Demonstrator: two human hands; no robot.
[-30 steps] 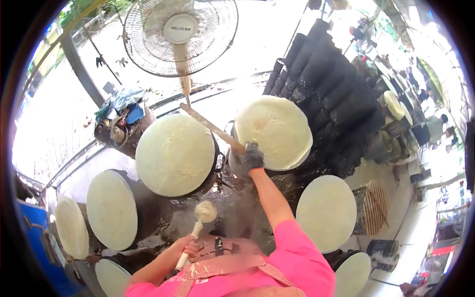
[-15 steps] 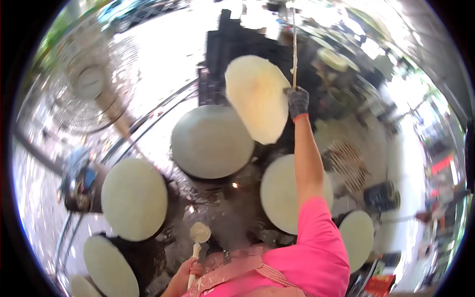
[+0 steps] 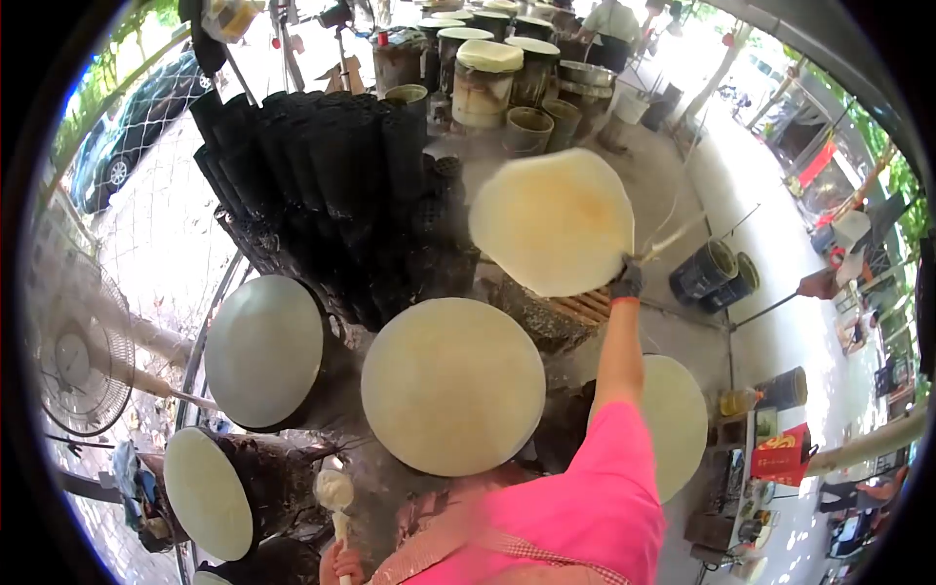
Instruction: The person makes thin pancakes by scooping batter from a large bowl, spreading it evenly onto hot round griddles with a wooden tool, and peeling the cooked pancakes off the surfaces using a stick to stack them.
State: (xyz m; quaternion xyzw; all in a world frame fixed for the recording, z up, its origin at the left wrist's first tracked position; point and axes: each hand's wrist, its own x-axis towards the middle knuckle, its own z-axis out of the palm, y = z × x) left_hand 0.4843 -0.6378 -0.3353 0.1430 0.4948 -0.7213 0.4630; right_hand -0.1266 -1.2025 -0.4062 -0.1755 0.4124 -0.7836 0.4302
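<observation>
My right hand, in a dark glove, is closed at the near right edge of a large round flatbread and on a thin wooden stick that points up and right. The flatbread hangs in the air over a slatted rack. Low in the view, my left hand grips the pale handle of a ladle-like tool with a lump of dough at its top. Just beyond it, a round griddle carries a pale sheet.
Other round griddles stand around, one bare and grey at the left and one at the right. Black cylinders are stacked ahead. A fan stands far left. Dark buckets sit at the right; a person is far off.
My view has turned right. My right hand has carried the flatbread off its griddle, now bare, and over to the rack. The left hand still holds the tool.
</observation>
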